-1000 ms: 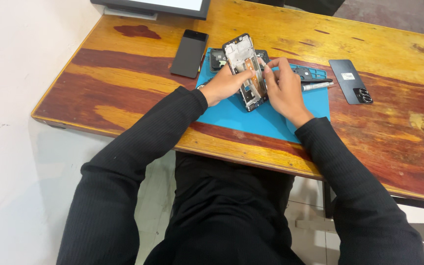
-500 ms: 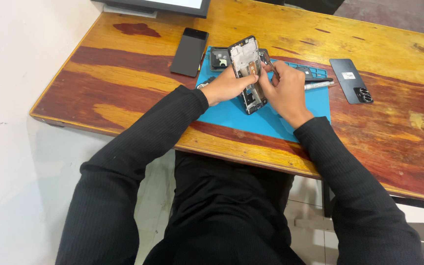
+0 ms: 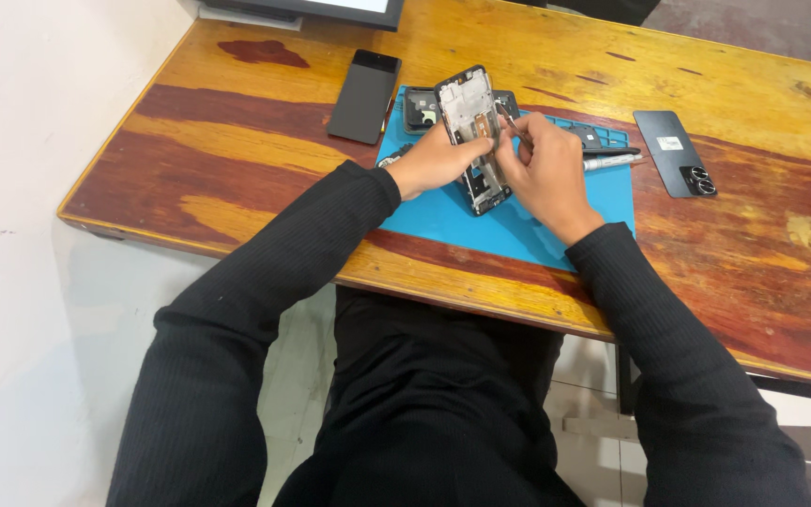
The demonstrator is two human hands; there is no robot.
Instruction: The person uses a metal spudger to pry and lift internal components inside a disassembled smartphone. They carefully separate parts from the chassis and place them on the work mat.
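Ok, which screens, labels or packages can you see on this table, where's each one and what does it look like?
Monitor: far table edge, top left; only its dark lower bezel and a pale strip of screen show.
Dark phone: left of the blue mat, flat, black rectangle, screen off.
Black back cover: right of the mat, small white label, camera rings at its lower corner.
Opened phone frame: tilted up in the left hand, grey metal inside.
No packages.

Around the blue mat we see bare surface to the left and near edge; a dark phone blocks the upper left, a black back cover the right, a small part and a pen-like tool crowd the mat's far side
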